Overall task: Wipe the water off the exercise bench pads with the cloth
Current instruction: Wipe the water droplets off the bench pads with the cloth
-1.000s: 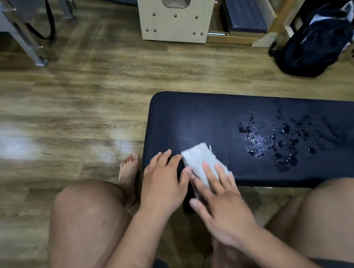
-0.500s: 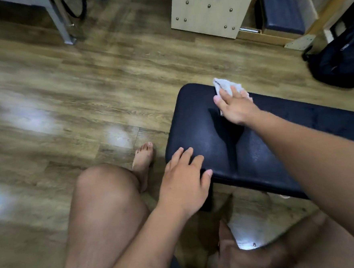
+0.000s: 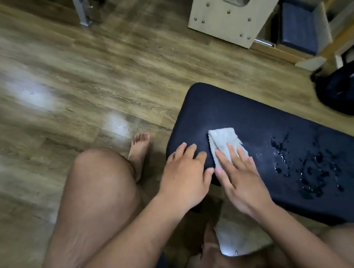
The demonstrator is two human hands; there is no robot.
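Two hands are what I see first, low in the middle of the frame: the right hand lies flat with straight fingers, pressing the pale grey cloth onto the dark blue pad. The left hand rests just beside it, fingers relaxed over the pad's near left corner, gripping nothing. The folded cloth lies near the pad's left end. Toward the right, apart from it, water droplets bead on the pad. I note a bare foot on the wooden floor, and a pale wooden box and dark bag at upper right.
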